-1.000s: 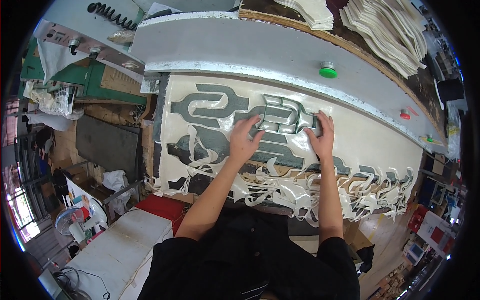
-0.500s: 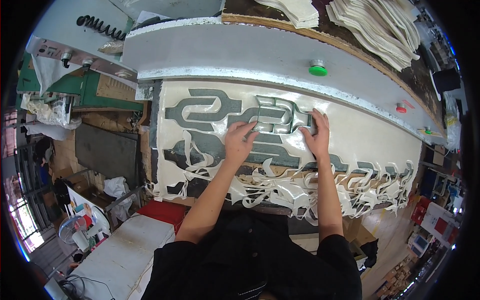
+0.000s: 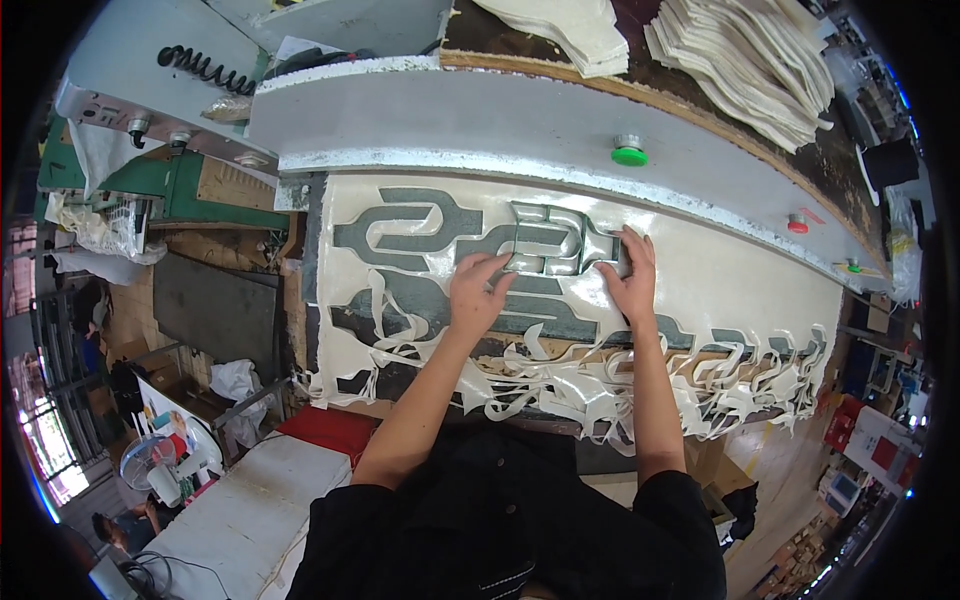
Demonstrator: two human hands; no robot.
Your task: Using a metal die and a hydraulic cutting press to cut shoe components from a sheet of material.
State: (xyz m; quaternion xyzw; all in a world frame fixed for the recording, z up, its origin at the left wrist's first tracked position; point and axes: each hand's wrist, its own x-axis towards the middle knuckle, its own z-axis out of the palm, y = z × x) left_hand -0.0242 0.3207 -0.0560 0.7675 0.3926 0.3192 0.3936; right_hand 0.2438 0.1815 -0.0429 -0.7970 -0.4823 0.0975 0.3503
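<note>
A metal cutting die (image 3: 583, 243) with thin upright walls lies on a cream, glossy sheet (image 3: 720, 245). Its left edge is between the thumb and fingers of my left hand (image 3: 480, 288). My right hand (image 3: 632, 278) grips the narrow right end, fingers on the far side and thumb nearer to me. Left of the die, curved cut-outs in the sheet show a dark grey surface (image 3: 362, 236). Tangled cream offcut strips (image 3: 580, 385) hang along the sheet's near edge, below both hands.
A grey machine beam (image 3: 450, 115) with a green button (image 3: 629, 155) and a red button (image 3: 797, 224) spans the far side. Stacked cream pieces (image 3: 745, 65) rest on a board above it. At left are a pale table (image 3: 230, 510), a fan (image 3: 150, 460) and a person (image 3: 130, 525).
The view has tilted slightly, so the beam and sheet appear a little lower. Both hands keep their hold on the die. More of the person at lower left shows.
</note>
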